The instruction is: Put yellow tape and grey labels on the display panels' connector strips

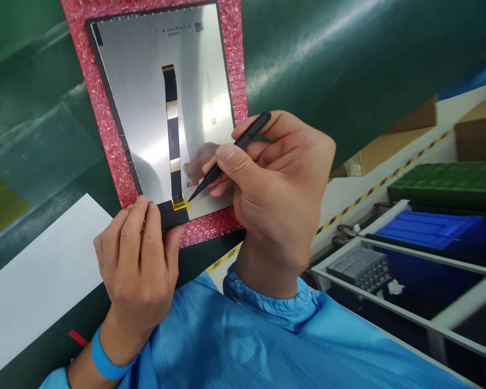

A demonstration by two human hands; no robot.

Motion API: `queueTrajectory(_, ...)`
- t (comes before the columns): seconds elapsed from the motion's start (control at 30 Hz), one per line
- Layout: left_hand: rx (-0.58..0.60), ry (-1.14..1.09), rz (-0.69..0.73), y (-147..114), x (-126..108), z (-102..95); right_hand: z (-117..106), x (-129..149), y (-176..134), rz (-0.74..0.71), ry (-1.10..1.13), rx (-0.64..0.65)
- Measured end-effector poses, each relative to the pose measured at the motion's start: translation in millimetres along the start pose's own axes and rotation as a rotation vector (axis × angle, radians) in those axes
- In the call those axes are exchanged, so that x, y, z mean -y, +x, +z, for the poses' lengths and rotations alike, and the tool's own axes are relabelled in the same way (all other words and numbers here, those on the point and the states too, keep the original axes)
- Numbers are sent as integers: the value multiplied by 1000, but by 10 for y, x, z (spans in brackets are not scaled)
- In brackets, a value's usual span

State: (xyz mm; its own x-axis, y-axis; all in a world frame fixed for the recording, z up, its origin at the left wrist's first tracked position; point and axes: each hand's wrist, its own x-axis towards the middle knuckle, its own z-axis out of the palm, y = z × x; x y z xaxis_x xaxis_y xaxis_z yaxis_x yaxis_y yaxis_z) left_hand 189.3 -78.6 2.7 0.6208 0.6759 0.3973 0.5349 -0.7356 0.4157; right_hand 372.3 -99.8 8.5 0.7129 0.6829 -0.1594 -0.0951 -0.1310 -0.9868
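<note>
The right hand's (pixel 283 189) grip pinches a pointed black tool (pixel 252 130) beside a flat ribbon cable (pixel 173 139). The left hand (pixel 140 259), whether clamped I cannot tell, touches the near-left corner of the silvery panel (pixel 140 97) on pink bubble wrap (pixel 106 119); its print is illegible.

My silver panel (pixel 202 81) carries a black-and-gold ribbon cable (pixel 173 138); beneath the panel is red bubble wrap (pixel 105 119), then green desk (pixel 308 54).

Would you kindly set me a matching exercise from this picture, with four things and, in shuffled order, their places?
1. black pointed tool
2. flat cable
3. blue wristband
4. red bubble wrap

A. beneath the silver panel
B. held in the right hand
C. worn near the left hand
D. lying on the silver panel

Pairs: 1-B; 2-D; 3-C; 4-A
</note>
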Motion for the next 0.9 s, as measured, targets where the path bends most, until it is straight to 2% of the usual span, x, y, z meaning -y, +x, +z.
queueTrajectory(0.3, 21, 6, -15, 15, -20, -9, 12, 27, 23, 23, -106, -30)
queueTrajectory(0.57, 21, 11, -17, 19, -32, -7, -3, 25, 42, 25, -77, -9)
queueTrajectory(0.9, 29, 5, -22, 11, -27, -9, -51, -46, 51, 100, -172, -3)
